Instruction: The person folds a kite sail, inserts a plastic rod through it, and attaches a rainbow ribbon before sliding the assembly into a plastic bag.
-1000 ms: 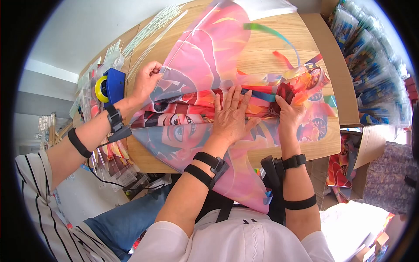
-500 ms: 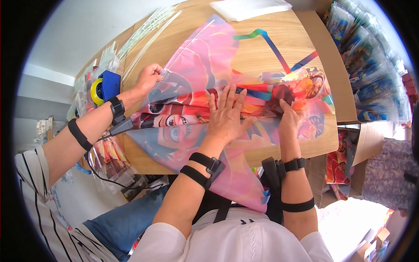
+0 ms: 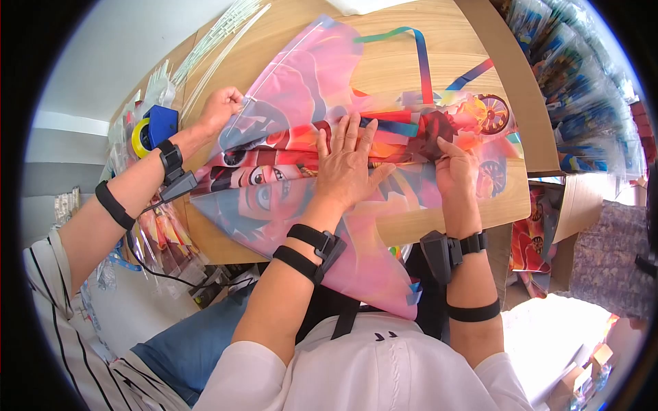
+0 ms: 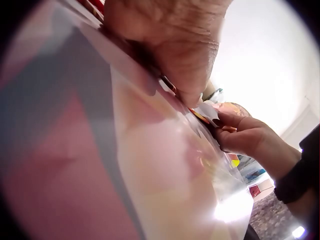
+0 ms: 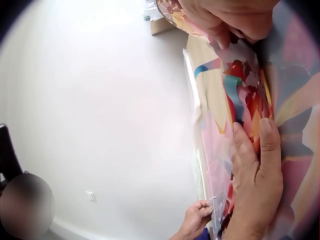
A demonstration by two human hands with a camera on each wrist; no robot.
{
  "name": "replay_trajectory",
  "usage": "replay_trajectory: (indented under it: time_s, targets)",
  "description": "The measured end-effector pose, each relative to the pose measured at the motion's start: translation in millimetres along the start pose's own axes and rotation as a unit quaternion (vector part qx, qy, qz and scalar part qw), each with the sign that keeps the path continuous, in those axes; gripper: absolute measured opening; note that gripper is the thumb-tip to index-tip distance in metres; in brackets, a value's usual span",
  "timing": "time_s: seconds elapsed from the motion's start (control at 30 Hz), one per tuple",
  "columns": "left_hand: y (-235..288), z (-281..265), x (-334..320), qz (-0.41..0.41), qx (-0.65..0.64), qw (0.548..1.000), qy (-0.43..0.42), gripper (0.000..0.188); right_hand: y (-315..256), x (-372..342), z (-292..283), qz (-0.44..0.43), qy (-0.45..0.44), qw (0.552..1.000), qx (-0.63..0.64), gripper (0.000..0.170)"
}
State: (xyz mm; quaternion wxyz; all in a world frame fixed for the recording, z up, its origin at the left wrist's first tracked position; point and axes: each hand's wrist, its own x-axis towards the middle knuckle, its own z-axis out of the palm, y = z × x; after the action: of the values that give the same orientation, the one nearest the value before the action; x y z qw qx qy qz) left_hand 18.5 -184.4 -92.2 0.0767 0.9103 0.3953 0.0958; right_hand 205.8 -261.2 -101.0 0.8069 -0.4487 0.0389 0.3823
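A thin printed sheet (image 3: 291,82), pink and grey with a cartoon face, lies folded lengthwise across the table. My left hand (image 3: 346,164) rests palm down on its red middle folds, fingers spread, beside a blue-green ribbon (image 3: 394,127). At the sheet's right part, my right hand (image 3: 457,171) pinches dark red folded material between thumb and fingers. The right wrist view shows the left hand (image 5: 257,182) flat on the folds; the left wrist view shows the right hand (image 4: 247,136) gripping the edge. Material under both palms is hidden.
Another person's hand (image 3: 223,109) holds the sheet's left edge near a thin white rod. A blue tape dispenser (image 3: 163,123) and white sticks (image 3: 216,41) lie at the left. Cardboard (image 3: 517,89) and bagged items (image 3: 582,103) stand at the right.
The loose ribbon above the sheet has shifted from a blurred curve to lying bent on the table. The sheet and hands appear farther left in view; both my hands keep their hold and contact.
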Motion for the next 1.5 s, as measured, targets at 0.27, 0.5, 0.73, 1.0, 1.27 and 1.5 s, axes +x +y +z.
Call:
replay_trajectory:
  time_s: [0.27, 0.5, 0.73, 1.0, 1.27, 1.5]
  targets:
    - [0.8, -0.7, -1.0, 0.004, -0.005, 1.000, -0.003, 0.084, 1.4, 7.5, 1.5, -0.108, -0.025, 0.973, -0.201, 0.026]
    - [0.1, -1.7, -0.7, 0.004, 0.000, 1.000, -0.005, 0.084, -3.6, -13.0, 11.5, -0.149, -0.003, 0.966, -0.211, 0.024]
    - [1.2, -5.8, 1.0, -0.001, 0.017, 1.000, -0.015, 0.085, -7.7, -16.6, 7.0, -0.241, 0.018, 0.865, -0.440, 0.022]
    - [2.4, -4.9, -0.6, 0.001, -0.011, 1.000, -0.005, 0.085, -6.6, -15.4, 13.1, -0.245, -0.048, 0.786, -0.566, 0.018]
    - [0.6, -3.0, -0.8, 0.001, 0.016, 1.000, -0.011, 0.083, -0.5, -6.6, 5.6, -0.411, -0.187, 0.666, -0.593, 0.039]
    - [0.5, 1.0, -0.9, 0.007, 0.005, 1.000, 0.011, 0.074, -2.3, -15.7, 13.6, -0.475, -0.281, 0.509, -0.661, 0.055]
